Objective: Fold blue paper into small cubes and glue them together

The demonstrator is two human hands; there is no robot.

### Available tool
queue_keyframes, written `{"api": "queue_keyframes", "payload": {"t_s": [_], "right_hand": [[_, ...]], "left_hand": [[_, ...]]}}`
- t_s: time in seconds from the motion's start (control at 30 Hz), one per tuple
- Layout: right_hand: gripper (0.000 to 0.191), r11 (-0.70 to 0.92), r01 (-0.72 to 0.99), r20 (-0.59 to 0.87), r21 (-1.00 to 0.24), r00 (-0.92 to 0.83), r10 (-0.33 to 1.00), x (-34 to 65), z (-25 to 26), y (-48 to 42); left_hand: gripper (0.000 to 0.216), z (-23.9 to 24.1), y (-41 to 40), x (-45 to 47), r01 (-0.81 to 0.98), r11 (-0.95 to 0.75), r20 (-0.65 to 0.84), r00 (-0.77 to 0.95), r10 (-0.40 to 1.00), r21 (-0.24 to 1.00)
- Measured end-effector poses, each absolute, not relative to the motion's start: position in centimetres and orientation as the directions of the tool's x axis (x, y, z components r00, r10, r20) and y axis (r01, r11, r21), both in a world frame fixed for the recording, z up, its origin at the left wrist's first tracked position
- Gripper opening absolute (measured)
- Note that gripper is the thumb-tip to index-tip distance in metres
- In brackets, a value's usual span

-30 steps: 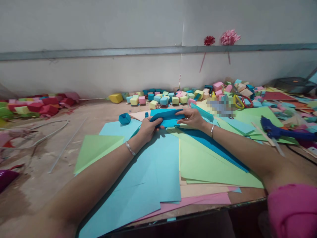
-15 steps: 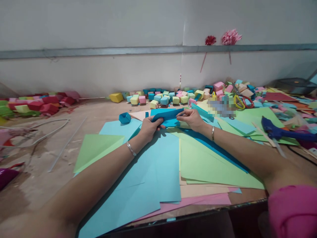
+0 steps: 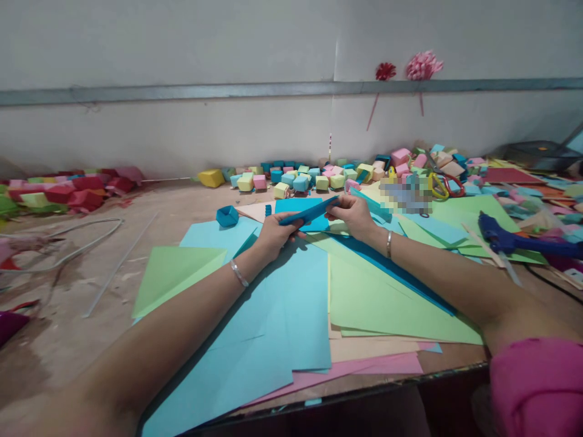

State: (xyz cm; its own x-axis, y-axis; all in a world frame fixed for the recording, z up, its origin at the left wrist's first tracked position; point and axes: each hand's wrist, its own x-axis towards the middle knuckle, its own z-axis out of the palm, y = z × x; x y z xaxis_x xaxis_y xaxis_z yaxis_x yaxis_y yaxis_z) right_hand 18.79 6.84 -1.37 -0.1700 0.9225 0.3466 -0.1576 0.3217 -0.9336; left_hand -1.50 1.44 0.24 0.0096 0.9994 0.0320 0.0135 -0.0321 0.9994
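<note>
The left hand (image 3: 274, 235) and right hand (image 3: 357, 215) pinch 1 blue strip (image 3: 310, 212) above overlapping sheets (image 3: 246, 358). From the strip, a paper box (image 3: 226, 216) sits at 9 o'clock, cubes (image 3: 300, 183) crowd 12, scissors (image 3: 445, 176) lie at 2, a glue gun (image 3: 506, 242) at 3.

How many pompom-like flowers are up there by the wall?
2: a red flower and, to its right, a larger pink flower, both at the metal rail on the wall.
</note>
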Motion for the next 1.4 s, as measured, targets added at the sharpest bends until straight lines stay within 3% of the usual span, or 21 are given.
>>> {"api": "queue_keyframes", "payload": {"t_s": [0.23,0.5,0.77,1.03,1.27,1.4], "right_hand": [[0.032,0.378,-0.124,0.389,-0.917,-0.080,0.918,18.4,-1.1,6.8],[0.026,0.419,-0.013,0.419,-0.908,-0.037,0.907,18.7,-1.2,6.9],[0.022,0.470,0.069,0.465,-0.880,-0.081,0.882,18.7,-1.6,6.9],[0.048,0.385,-0.011,0.384,-0.923,-0.107,0.917,18.8,-1.7,7.2],[0.023,0.367,-0.033,0.367,-0.930,-0.173,0.914,19.1,-0.9,6.7],[0.015,0.366,0.023,0.358,-0.930,-0.162,0.920,19.3,-0.9,6.9]], "left_hand": [[0.027,0.2,1.4,-1.6,0.048,-0.041,0.038,0.049,0.998,0.998],[0.046,0.7,0.5,-1.4,0.087,-0.065,0.060,0.057,0.997,0.994],[0.023,0.4,0.8,-1.1,0.247,-0.135,0.159,-0.081,0.984,0.960],[0.019,0.1,0.9,-1.3,0.351,-0.304,0.366,-0.127,0.922,0.886],[0.024,-0.2,1.5,-1.7,0.337,-0.317,0.386,-0.160,0.908,0.886],[0.024,-0.1,1.7,-2.2,0.509,-0.324,0.454,-0.151,0.878,0.798]]}}
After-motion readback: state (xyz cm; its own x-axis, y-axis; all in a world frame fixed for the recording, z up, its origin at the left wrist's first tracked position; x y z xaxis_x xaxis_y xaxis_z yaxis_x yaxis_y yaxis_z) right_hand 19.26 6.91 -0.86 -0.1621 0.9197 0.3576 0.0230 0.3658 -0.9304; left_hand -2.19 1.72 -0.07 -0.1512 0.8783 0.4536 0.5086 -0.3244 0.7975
